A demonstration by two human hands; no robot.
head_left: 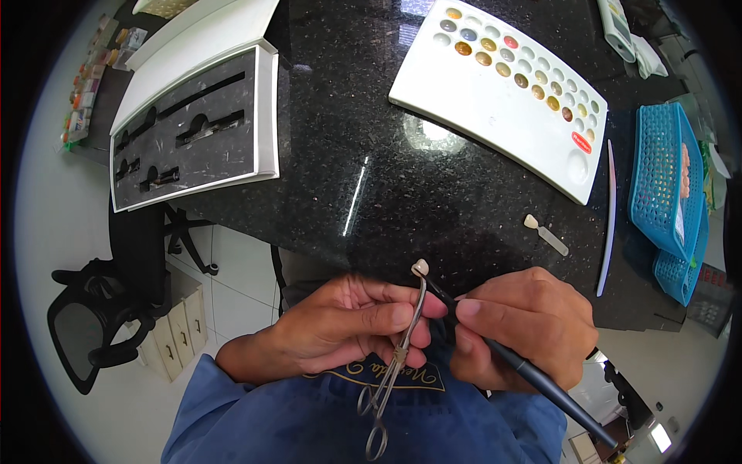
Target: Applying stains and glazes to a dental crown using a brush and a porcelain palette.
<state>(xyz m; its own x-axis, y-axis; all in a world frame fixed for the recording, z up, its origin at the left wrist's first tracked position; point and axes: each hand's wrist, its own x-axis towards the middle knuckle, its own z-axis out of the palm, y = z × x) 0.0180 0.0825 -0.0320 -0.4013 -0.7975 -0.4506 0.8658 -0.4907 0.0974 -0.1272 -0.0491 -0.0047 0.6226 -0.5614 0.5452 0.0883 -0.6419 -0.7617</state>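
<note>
My left hand (340, 323) is closed on a metal hemostat (396, 363), thumb on one side and fingers on the other. Its ring handles point down toward my blue apron. At its upper tip sits a small tooth-coloured dental crown (420, 267). My right hand (533, 329) grips a slim, dark brush (545, 383) like a pen. The brush's dark tip reaches up-left close to the crown; I cannot tell whether they touch. A tooth-shaped shade tab (552, 240) lies on the black counter beyond my right hand.
A white palette (495, 120) with coloured wells lies on the black speckled counter (332, 155). An open white box (267, 116) with dark foam stands at far left. A pale thin stick (609, 224) and blue baskets (655, 178) are at right. A black chair (85, 332) stands at left.
</note>
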